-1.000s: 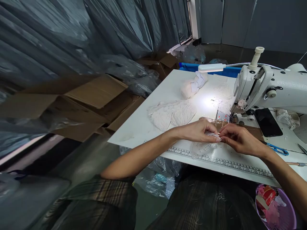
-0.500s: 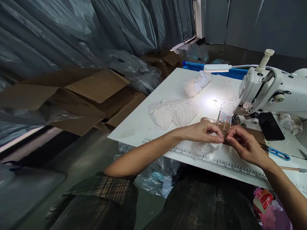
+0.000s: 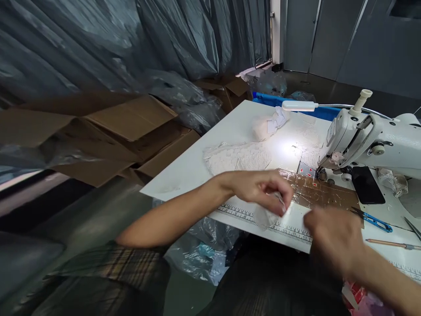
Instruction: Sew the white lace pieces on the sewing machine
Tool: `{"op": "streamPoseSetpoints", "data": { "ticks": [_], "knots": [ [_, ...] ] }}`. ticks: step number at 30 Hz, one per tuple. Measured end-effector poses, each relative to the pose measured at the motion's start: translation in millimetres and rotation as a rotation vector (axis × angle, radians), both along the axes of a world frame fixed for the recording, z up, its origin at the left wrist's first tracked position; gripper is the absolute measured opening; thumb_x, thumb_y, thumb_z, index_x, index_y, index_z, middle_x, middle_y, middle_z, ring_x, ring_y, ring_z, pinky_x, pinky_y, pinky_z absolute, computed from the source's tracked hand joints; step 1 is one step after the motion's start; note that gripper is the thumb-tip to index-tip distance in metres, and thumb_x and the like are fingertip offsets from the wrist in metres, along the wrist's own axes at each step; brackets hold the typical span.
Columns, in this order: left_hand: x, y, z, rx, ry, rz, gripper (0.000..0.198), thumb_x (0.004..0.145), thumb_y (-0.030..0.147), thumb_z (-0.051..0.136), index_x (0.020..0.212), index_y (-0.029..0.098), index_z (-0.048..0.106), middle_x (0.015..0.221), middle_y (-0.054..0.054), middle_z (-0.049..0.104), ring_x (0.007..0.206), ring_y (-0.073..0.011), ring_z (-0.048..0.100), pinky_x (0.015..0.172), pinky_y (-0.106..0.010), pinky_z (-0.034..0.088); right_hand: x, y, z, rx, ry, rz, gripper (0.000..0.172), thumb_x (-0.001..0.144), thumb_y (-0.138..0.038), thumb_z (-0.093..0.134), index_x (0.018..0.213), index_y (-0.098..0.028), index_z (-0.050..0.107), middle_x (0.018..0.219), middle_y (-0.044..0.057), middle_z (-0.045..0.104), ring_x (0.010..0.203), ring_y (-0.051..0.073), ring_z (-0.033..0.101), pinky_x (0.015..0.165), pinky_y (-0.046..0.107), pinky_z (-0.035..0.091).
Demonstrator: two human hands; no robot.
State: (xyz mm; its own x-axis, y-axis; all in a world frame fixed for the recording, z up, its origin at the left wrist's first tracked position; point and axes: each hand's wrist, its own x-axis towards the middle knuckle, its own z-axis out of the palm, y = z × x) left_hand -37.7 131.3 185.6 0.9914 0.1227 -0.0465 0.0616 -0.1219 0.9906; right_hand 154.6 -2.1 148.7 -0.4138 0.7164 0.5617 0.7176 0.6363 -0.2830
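Observation:
My left hand [image 3: 263, 188] pinches a piece of white lace [image 3: 267, 216] above the ruler strip at the table's front edge. Smeared by motion, my right hand [image 3: 335, 237] is apart from the lace, low and to the right; its fingers cannot be made out. Beyond my hands, the white sewing machine [image 3: 371, 138] stands over a brown taped plate [image 3: 315, 193]. Further lace pieces [image 3: 237, 156] lie flat behind my left wrist. A bundle of pale fabric [image 3: 268, 125] sits farther back under the lit lamp [image 3: 299, 106].
On the right lie a black phone [image 3: 367, 185], blue thread snips [image 3: 376, 222] and a pencil-like stick [image 3: 394, 244]. Open cardboard boxes [image 3: 131, 118] and plastic bags stand left of the white table [image 3: 174, 175]. A pink bag [image 3: 362, 303] is below at the right.
My hands have parted. The left has drawn back leftward with the lace, while the right has dropped toward the table's front edge. The view has shifted slightly.

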Motion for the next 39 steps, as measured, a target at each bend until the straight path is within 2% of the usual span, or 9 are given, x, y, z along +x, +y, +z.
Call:
{"op": "streamPoseSetpoints", "data": {
  "ticks": [3,6,12,17,24,28,32,35,39],
  "knots": [
    [-9,1,-4.1,-0.003,0.001,0.281,0.02,0.08,0.037,0.076,0.084,0.018,0.074,0.079,-0.002,0.071,0.067,-0.0097,0.06,0.062,-0.02,0.048,27,10,-13.9,-0.233,-0.092,-0.298,0.016,0.088,-0.016,0.042,0.075,-0.022,0.05,0.054,-0.001,0.052,0.043,0.011,0.04,0.044,0.026,0.019],
    [0,0,-21.3,0.068,0.055,0.408,0.029,0.08,0.035,0.075,0.103,0.017,0.072,0.1,-0.005,0.073,0.079,-0.0109,0.063,0.068,-0.021,0.049,37,14,-25.7,-0.517,-0.029,-0.262,0.012,0.089,-0.033,0.055,0.09,-0.021,0.054,0.072,0.001,0.064,0.054,0.013,0.055,0.05,0.024,0.035],
    [24,-3,-39.2,0.075,0.03,0.473,0.03,0.081,0.034,0.074,0.102,0.013,0.071,0.09,-0.005,0.073,0.077,-0.0117,0.063,0.069,-0.022,0.049,20,20,-21.1,-0.677,0.332,-0.142,0.059,0.078,-0.05,0.071,0.125,-0.02,0.053,0.089,0.005,0.063,0.071,0.016,0.06,0.06,0.03,0.049],
    [25,-8,-37.9,0.129,0.013,0.487,0.029,0.079,0.04,0.073,0.084,0.012,0.069,0.079,-0.002,0.068,0.072,-0.0105,0.059,0.066,-0.021,0.046,7,30,-33.1,-0.73,0.396,-0.154,0.028,0.081,-0.045,0.065,0.088,-0.018,0.063,0.065,-0.002,0.051,0.057,0.011,0.045,0.05,0.023,0.035],
    [20,-7,-45.1,0.139,-0.048,0.664,0.033,0.084,0.045,0.067,0.088,0.013,0.067,0.073,-0.001,0.066,0.061,-0.0089,0.056,0.053,-0.019,0.044,5,23,-41.3,-1.042,0.485,-0.027,0.032,0.086,-0.047,0.057,0.071,-0.019,0.055,0.056,-0.002,0.054,0.05,0.011,0.047,0.047,0.023,0.034],
    [18,-7,-38.2,0.505,-0.279,0.793,0.018,0.089,0.033,0.064,0.089,0.016,0.07,0.081,-0.004,0.072,0.073,-0.013,0.066,0.066,-0.024,0.054,6,40,-37.4,-0.774,0.462,-0.106,0.027,0.091,-0.038,0.049,0.078,-0.017,0.061,0.071,0.004,0.065,0.063,0.016,0.058,0.057,0.029,0.047],
    [11,-17,-42.9,0.988,-0.439,0.389,0.015,0.095,0.025,0.058,0.103,0.019,0.07,0.097,-0.006,0.075,0.088,-0.0155,0.071,0.08,-0.029,0.059,22,55,-43.5,-0.299,0.31,-0.161,0.028,0.091,-0.022,0.043,0.109,-0.017,0.064,0.111,0.014,0.069,0.101,0.025,0.066,0.086,0.043,0.055],
    [5,-22,-60.6,1.166,-0.418,0.097,0.033,0.097,0.029,0.058,0.126,0.013,0.059,0.122,-0.015,0.068,0.106,-0.0212,0.068,0.086,-0.035,0.061,46,50,-57.1,-0.187,0.124,-0.225,0.04,0.093,-0.018,0.04,0.128,-0.015,0.057,0.122,0.018,0.065,0.106,0.027,0.066,0.085,0.045,0.059],
    [5,-7,-78.0,1.223,-0.365,0.153,0.028,0.099,0.027,0.054,0.123,0.012,0.059,0.119,-0.015,0.068,0.107,-0.0198,0.067,0.086,-0.036,0.061,70,33,-68.5,-0.171,0.007,-0.272,0.036,0.094,-0.017,0.042,0.122,-0.019,0.063,0.122,0.014,0.065,0.106,0.025,0.067,0.085,0.04,0.062]
  ]
}}
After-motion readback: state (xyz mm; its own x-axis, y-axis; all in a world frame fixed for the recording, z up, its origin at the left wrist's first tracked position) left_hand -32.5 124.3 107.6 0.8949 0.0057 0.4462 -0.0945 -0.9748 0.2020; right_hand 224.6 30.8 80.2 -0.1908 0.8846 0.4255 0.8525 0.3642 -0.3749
